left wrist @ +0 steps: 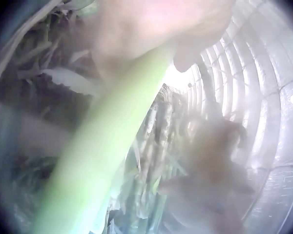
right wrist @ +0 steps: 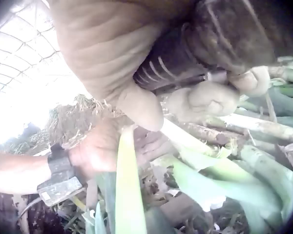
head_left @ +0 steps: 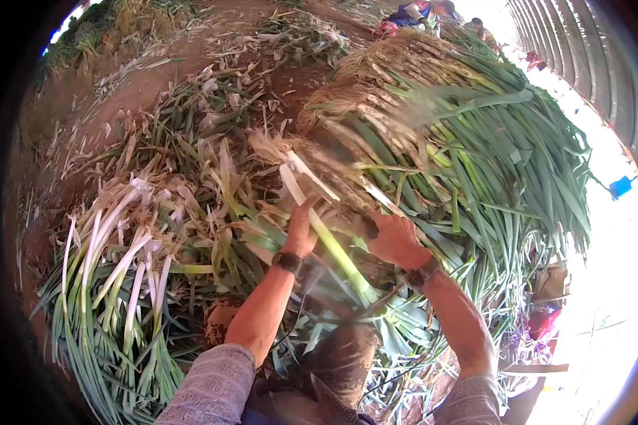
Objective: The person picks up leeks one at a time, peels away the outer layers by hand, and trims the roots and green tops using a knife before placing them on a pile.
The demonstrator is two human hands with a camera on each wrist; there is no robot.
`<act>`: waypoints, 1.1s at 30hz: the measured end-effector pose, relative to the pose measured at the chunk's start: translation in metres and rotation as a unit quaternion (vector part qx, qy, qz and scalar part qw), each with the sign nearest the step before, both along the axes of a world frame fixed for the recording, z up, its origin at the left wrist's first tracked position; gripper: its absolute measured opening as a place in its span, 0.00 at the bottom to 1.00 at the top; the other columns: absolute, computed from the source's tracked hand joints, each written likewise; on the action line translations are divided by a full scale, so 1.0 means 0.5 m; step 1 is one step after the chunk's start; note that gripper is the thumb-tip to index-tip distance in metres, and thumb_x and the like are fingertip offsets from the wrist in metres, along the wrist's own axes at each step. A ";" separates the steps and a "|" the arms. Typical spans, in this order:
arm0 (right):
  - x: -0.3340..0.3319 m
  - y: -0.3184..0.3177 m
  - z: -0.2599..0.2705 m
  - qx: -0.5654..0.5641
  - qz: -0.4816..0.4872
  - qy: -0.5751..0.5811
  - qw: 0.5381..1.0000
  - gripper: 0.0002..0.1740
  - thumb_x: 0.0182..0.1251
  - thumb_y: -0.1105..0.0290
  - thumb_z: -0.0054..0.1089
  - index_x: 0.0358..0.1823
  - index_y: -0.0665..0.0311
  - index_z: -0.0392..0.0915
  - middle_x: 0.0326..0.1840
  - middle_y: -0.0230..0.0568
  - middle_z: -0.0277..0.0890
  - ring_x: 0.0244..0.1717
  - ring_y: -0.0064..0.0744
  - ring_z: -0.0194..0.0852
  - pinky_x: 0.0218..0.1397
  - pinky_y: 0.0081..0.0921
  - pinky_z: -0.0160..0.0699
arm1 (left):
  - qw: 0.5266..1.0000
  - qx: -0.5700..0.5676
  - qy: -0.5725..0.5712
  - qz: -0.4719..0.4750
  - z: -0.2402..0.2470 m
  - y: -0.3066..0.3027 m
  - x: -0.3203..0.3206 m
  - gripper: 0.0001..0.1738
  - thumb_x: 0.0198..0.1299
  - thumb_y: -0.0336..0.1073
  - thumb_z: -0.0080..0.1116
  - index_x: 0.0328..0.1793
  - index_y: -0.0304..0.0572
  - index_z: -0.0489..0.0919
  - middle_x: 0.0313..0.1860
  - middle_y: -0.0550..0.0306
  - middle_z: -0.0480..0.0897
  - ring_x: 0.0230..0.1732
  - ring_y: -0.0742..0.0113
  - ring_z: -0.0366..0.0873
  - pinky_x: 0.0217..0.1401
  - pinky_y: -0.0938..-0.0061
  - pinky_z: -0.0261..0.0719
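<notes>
A leek (head_left: 333,248) with a white shank, green leaves and a rooted end slants across the person's front. Near its white part the left hand (head_left: 301,230) grips it; in the left wrist view its pale green stalk (left wrist: 107,141) runs down from that hand's blurred fingers (left wrist: 151,29). The right hand (head_left: 397,241) is just right of the leek. Its fingers curl round a dark ribbed handle (right wrist: 161,66) in the right wrist view; the rest of that tool is hidden. There, the right thumb (right wrist: 144,109) overlaps the left hand (right wrist: 102,146) beside the stalk.
A large heap of untrimmed leeks (head_left: 489,156) lies to the right, roots inward. Cleaned leeks (head_left: 127,283) are piled at the left. Stripped leaves (head_left: 213,156) litter the ground. Another person (head_left: 422,14) is at the far end, beside a ribbed wall (head_left: 581,49).
</notes>
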State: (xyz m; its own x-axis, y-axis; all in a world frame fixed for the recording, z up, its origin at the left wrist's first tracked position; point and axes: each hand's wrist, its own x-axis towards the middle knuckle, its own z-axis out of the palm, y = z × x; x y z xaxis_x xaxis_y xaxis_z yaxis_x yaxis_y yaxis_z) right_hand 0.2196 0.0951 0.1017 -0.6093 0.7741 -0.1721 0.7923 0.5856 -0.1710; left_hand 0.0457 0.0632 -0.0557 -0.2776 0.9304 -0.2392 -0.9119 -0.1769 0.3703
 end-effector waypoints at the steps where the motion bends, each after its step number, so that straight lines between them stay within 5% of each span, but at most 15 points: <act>1: 0.001 0.003 -0.002 0.004 0.006 -0.008 1.000 0.19 0.63 0.52 0.56 0.43 0.59 0.81 0.33 0.57 0.82 0.38 0.60 0.80 0.45 0.51 0.76 | 1.000 0.001 0.001 0.001 -0.013 0.003 -0.006 0.18 0.60 0.41 0.68 0.53 0.44 0.78 0.47 0.57 0.80 0.51 0.62 0.79 0.52 0.60 0.82; 3: 0.008 0.003 0.004 0.006 0.013 -0.015 1.000 0.19 0.63 0.52 0.56 0.42 0.59 0.82 0.33 0.56 0.81 0.38 0.59 0.80 0.43 0.51 0.77 | 0.998 0.018 -0.020 -0.064 -0.032 0.000 -0.026 0.19 0.58 0.40 0.71 0.53 0.47 0.78 0.44 0.60 0.80 0.47 0.64 0.80 0.50 0.62 0.83; 6: 0.075 -0.014 0.023 0.004 0.012 0.049 0.999 0.18 0.62 0.52 0.59 0.40 0.59 0.82 0.32 0.54 0.81 0.37 0.59 0.80 0.41 0.52 0.75 | 0.999 -0.015 0.029 -0.015 -0.028 0.013 -0.033 0.20 0.59 0.43 0.71 0.54 0.44 0.79 0.41 0.61 0.81 0.41 0.66 0.80 0.43 0.64 0.85; 8: 0.143 -0.022 0.024 -0.061 -0.040 -0.080 0.994 0.18 0.62 0.54 0.59 0.45 0.58 0.81 0.38 0.53 0.83 0.42 0.59 0.82 0.44 0.50 0.78 | 0.998 -0.053 0.038 -0.022 -0.010 0.006 -0.029 0.20 0.58 0.43 0.72 0.53 0.45 0.80 0.39 0.63 0.80 0.39 0.68 0.80 0.40 0.66 0.85; 12: 0.271 -0.097 0.047 -0.090 -0.118 -0.079 0.986 0.18 0.61 0.51 0.60 0.39 0.58 0.83 0.37 0.54 0.83 0.42 0.58 0.82 0.46 0.49 0.78 | 0.997 -0.066 0.007 -0.034 0.011 -0.001 -0.016 0.17 0.56 0.42 0.74 0.46 0.50 0.79 0.31 0.67 0.78 0.31 0.74 0.77 0.32 0.69 0.82; 13: 0.308 -0.116 0.047 -0.089 -0.143 -0.063 0.984 0.17 0.60 0.53 0.62 0.39 0.60 0.83 0.33 0.53 0.82 0.38 0.58 0.80 0.43 0.48 0.77 | 0.998 -0.041 -0.010 -0.036 -0.005 0.002 -0.015 0.16 0.56 0.42 0.74 0.44 0.50 0.79 0.30 0.68 0.77 0.30 0.75 0.75 0.30 0.70 0.81; 14: 0.344 -0.130 0.047 -0.089 -0.168 -0.047 0.981 0.16 0.58 0.55 0.65 0.38 0.61 0.83 0.29 0.52 0.80 0.34 0.57 0.79 0.39 0.47 0.75 | 0.998 -0.048 0.004 -0.033 -0.015 0.003 -0.013 0.12 0.63 0.39 0.68 0.50 0.50 0.79 0.33 0.67 0.75 0.29 0.75 0.72 0.25 0.70 0.69; 20: 0.482 -0.188 0.072 -0.061 -0.155 -0.069 0.984 0.18 0.52 0.58 0.68 0.37 0.64 0.82 0.27 0.54 0.78 0.30 0.55 0.78 0.36 0.42 0.74 | 0.995 -0.090 0.044 0.011 0.019 -0.016 -0.005 0.14 0.57 0.41 0.74 0.44 0.50 0.80 0.29 0.70 0.75 0.27 0.76 0.73 0.22 0.74 0.72; 25: 0.417 -0.227 0.122 -0.062 -0.212 0.023 0.975 0.15 0.58 0.59 0.67 0.37 0.64 0.83 0.24 0.49 0.77 0.24 0.49 0.75 0.32 0.38 0.73 | 0.991 0.018 0.124 0.055 0.170 -0.078 -0.030 0.15 0.58 0.44 0.73 0.42 0.46 0.80 0.29 0.68 0.78 0.22 0.78 0.71 0.16 0.79 0.74; 31: 0.349 -0.251 0.121 -0.031 -0.104 0.109 0.988 0.15 0.66 0.57 0.61 0.37 0.61 0.85 0.18 0.46 0.76 0.18 0.49 0.72 0.26 0.38 0.72 | 0.966 0.151 0.167 0.124 0.337 -0.203 -0.151 0.20 0.62 0.45 0.69 0.52 0.41 0.80 0.40 0.59 0.84 0.24 0.82 0.73 0.18 0.84 0.74; 33: 0.317 -0.253 0.121 -0.015 -0.077 0.114 0.990 0.15 0.66 0.56 0.61 0.37 0.60 0.86 0.20 0.47 0.78 0.20 0.49 0.76 0.27 0.39 0.74 | 0.980 -0.032 0.111 0.161 0.279 -0.175 -0.204 0.22 0.63 0.47 0.68 0.58 0.46 0.77 0.48 0.58 0.84 0.31 0.78 0.76 0.23 0.77 0.72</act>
